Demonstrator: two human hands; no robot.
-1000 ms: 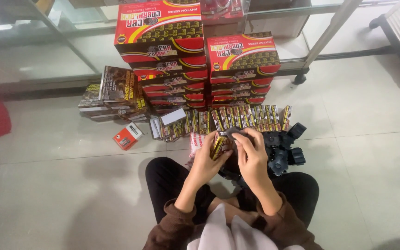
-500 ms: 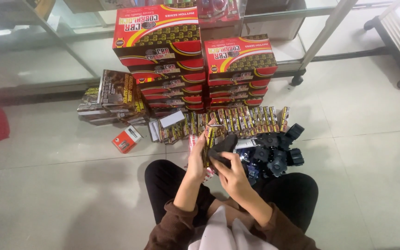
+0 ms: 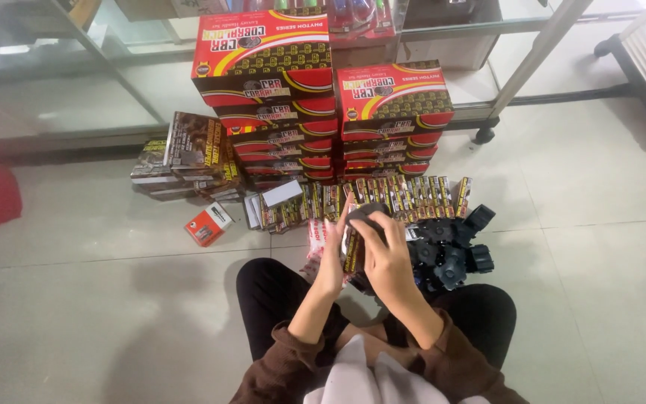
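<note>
While seated on the tiled floor [image 3: 99, 314], a small yellow-and-black carton [image 3: 352, 251] was held upright between both hands, just above the lap and close to the body, probably so it could be handled near the eyes. The left hand [image 3: 332, 258] was laid flat along the carton's left side, fingers pressed together and extended. The right hand [image 3: 387, 258] was curled over a dark rounded part [image 3: 365, 215] at the carton's top, fingers pinching it; whether it was going in or out couldn't be told. Just to the right, a heap of black plastic parts [image 3: 450, 247] lay within easy reach. Beyond the hands, a row of like cartons [image 3: 383, 196] stood on edge, backed by stacked glossy red cardboard boxes [image 3: 263, 82]. A small orange box [image 3: 208, 224] lay apart, left.
</note>
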